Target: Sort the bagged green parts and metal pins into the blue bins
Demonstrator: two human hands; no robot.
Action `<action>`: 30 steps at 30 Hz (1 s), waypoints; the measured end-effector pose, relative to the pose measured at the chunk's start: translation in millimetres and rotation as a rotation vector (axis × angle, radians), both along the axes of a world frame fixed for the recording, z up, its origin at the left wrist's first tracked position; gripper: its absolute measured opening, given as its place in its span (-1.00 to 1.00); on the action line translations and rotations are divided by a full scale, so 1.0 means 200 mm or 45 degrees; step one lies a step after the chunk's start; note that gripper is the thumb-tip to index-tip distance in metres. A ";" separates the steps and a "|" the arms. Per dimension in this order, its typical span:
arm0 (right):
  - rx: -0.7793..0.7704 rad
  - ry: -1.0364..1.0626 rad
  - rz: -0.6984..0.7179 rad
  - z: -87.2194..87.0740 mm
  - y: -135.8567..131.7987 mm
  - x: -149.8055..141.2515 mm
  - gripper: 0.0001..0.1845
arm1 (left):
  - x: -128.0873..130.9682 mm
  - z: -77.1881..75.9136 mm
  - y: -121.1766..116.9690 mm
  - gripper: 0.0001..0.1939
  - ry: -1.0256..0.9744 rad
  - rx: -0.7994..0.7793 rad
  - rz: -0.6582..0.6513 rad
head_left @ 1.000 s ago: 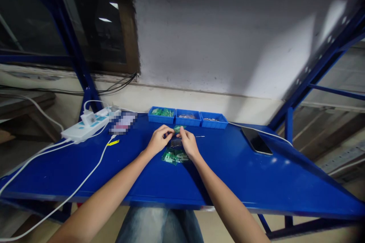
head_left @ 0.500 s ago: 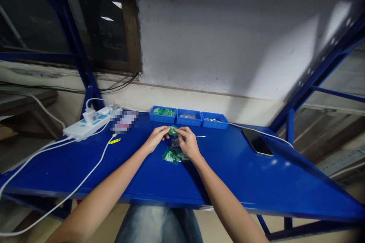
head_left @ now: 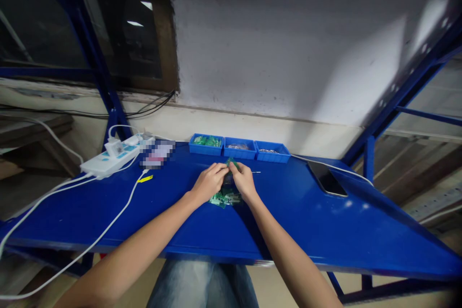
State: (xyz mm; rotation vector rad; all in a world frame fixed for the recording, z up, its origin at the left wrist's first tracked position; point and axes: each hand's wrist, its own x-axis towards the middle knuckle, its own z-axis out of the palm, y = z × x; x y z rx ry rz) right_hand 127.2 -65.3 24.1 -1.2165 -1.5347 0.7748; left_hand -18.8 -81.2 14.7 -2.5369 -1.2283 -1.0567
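Observation:
Between my two hands is a small green plastic packet [head_left: 231,161], its upper edge showing above the fingertips. My left hand [head_left: 210,182] pinches it from the left, fingers bent and pressed together. From the right, my right hand [head_left: 244,180] grips it between thumb and fingers. Part of the packet is hidden by the fingers. Just below the hands, more green packets with pale pieces in them [head_left: 225,199] lie on the blue table [head_left: 173,231]. A thin metal rod-like piece [head_left: 256,172] lies right of my right hand.
Three blue bins stand along the back: one with green packets [head_left: 206,141], one with small clear-bagged parts [head_left: 238,147], one with metal pieces [head_left: 271,151]. A black phone [head_left: 327,180] lies right; a white power strip [head_left: 113,156] with cables and a yellow tag [head_left: 146,179] are left.
My left hand has moved right and turned palm-down, closing in on the right hand. The green packet has shifted slightly right and is more covered by fingers.

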 end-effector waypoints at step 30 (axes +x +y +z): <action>0.151 -0.178 0.063 -0.05 0.00 -0.03 -0.80 | -0.05 0.00 0.06 -0.89 -0.567 -0.406 -0.018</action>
